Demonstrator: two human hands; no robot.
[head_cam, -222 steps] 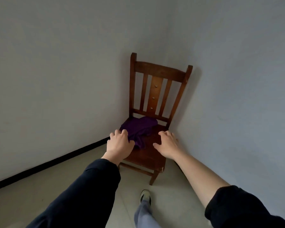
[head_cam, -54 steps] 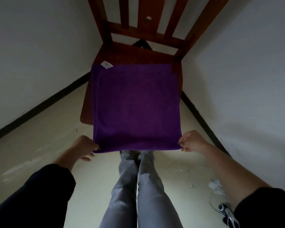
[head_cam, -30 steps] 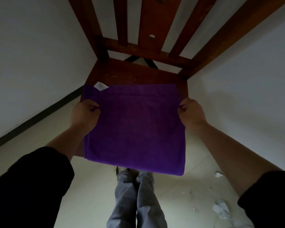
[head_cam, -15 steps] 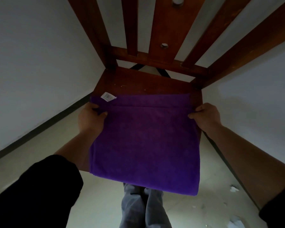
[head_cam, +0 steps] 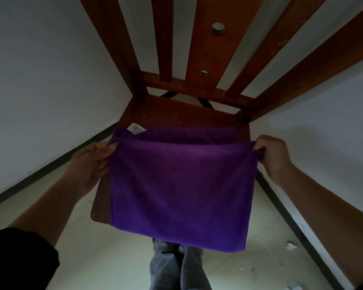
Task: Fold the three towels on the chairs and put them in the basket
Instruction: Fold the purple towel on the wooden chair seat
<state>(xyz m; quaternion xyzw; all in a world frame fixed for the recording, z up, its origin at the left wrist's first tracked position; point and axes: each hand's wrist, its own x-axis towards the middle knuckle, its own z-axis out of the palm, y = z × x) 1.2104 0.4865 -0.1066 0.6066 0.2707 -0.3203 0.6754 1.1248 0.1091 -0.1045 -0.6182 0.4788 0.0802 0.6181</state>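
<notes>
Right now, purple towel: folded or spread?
Folded once: towel lies doubled on the chair seat; left hand and right hand pinch the upper layer's corners short of the tagged edge.

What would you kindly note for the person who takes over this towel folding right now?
Hands: the left hand pinches the top layer's left corner of the towel; the right hand pinches its right corner.
Things: the purple towel lies doubled over on the chair, its top edge just short of the far edge with the label. The fold hangs over the seat's front.
Done: first fold nearly laid.
Left: finish folding, put it in the basket, then two more towels. None of these are in view.
</notes>
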